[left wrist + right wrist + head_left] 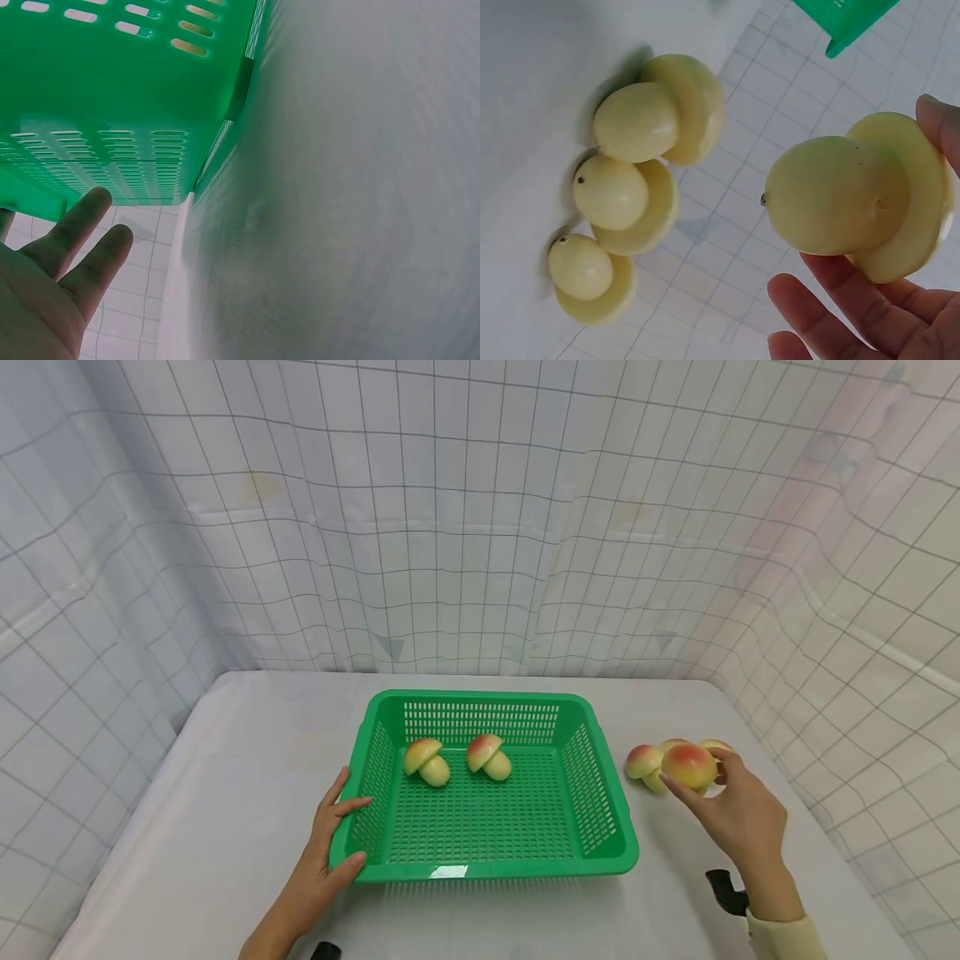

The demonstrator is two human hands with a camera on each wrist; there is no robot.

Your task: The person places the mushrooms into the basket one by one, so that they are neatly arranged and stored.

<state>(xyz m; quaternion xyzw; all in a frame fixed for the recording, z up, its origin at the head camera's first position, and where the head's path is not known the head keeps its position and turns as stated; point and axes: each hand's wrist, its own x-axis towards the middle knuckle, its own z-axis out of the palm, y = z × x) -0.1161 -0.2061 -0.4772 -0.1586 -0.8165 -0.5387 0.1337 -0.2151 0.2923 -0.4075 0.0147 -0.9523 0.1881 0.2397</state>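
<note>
In the head view my right hand (742,810) holds a toy mushroom (690,766) with a red-and-yellow cap, pinched between thumb and fingers. The right wrist view shows its pale stem (832,196) pointing away from the palm. Behind it, three similar mushrooms (636,122) lie in a row on the white table, partly covered by the hand in the head view. My left hand (324,852) rests at the left side of a green plastic basket (495,870), thumb and one finger over its rim, the other fingers extended outside. Two mushrooms (434,770) (489,757) lie inside the basket.
The basket stands mid-table, its slotted walls low. A white cloth covers the table (247,760). White curtains with a dark grid (465,527) hang behind and along both sides. Dark wrist-camera parts (726,892) show near both wrists.
</note>
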